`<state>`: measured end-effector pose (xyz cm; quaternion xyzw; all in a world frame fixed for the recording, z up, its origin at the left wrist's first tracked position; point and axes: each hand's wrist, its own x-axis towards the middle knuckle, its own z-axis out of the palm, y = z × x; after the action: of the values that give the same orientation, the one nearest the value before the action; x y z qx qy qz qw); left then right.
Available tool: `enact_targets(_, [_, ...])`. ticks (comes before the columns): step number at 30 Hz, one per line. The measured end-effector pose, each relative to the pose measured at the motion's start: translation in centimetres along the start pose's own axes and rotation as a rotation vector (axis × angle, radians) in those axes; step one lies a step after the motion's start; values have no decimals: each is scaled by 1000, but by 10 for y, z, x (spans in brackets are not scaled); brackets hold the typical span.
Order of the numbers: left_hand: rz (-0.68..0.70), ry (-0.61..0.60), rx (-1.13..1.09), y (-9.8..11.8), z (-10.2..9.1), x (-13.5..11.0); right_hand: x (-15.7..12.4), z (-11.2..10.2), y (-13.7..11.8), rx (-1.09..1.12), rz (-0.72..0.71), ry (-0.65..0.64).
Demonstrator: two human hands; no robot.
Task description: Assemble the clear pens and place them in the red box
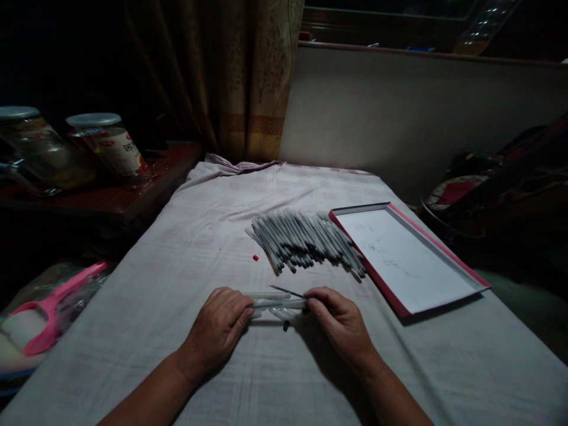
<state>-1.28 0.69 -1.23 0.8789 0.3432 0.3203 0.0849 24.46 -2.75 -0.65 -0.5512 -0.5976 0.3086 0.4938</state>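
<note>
A clear pen barrel [280, 304] stretches between my two hands, low over the bedsheet. My left hand [222, 316] is closed around its left end, thumb against fingers. The fingertips of my right hand [338, 319] pinch the other end. A thin dark pen refill [286, 290] slants up and left from my right fingertips; whether they grip it too is hard to see. Other clear barrels [261, 294] lie by my left hand, partly hidden. Just below the held barrel is a small black cap [286, 325]. Beyond my hands lies a heap of clear, dark-tipped pens [306, 239].
A shallow red-rimmed box lid [399, 260] with a white inside rests on the sheet [213, 236] at right. A small red piece [255, 258] lies left of the heap. Jars [113, 148] stand on a dark side table; a pink-handled item [57, 305] is at lower left.
</note>
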Motion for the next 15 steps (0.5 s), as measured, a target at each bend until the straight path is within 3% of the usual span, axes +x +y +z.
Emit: enact_targets(15, [-42,-26,-158,-3,-3,2,1,-1,-4,126,-129,34])
